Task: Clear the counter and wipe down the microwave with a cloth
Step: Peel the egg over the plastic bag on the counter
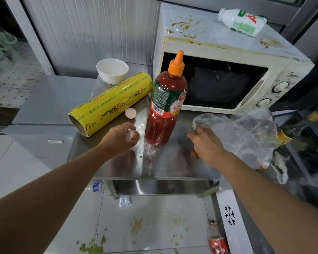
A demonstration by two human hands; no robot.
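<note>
Broken brown eggshell (pixel 132 135) sits pinched in your left hand (pixel 118 137); your right hand (pixel 207 143) grips the crumpled clear plastic bag (pixel 242 132). Hold the bag's mouth wide before dropping it in.

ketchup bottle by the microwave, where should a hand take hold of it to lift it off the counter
Probably the waist of the ketchup bottle, from the front: it stands upright, the microwave is close behind, and the orange nozzle tapers too thin to hold.
</note>
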